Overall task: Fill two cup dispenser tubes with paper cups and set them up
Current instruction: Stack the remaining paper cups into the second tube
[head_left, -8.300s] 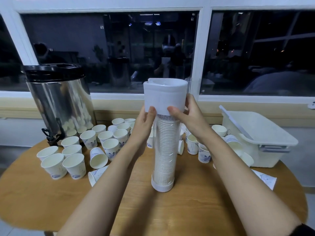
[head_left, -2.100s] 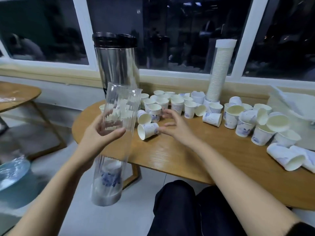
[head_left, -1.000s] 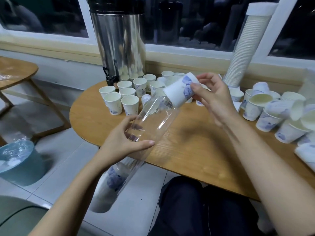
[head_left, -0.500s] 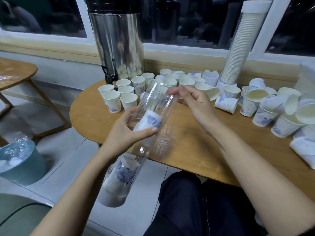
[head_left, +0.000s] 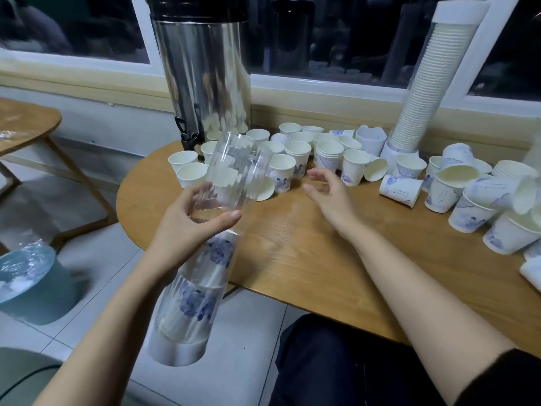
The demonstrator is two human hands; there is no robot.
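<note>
Tube [head_left: 231,171], clear plastic, is tilted beside the near edge of the table [head_left: 292,253], with its white base low over the floor and its open mouth toward the loose cups [head_left: 295,153]. A few nested cups [head_left: 202,300] sit in its lower part. The left hand [head_left: 190,227] grips its middle, fingers and thumb wrapped round it. The right hand [head_left: 330,197] hovers over the table near the cups, fingers loosely spread, holding nothing. A second tube [head_left: 430,83], full of cups, stands by the window, well apart from the metal urn [head_left: 202,74].
</note>
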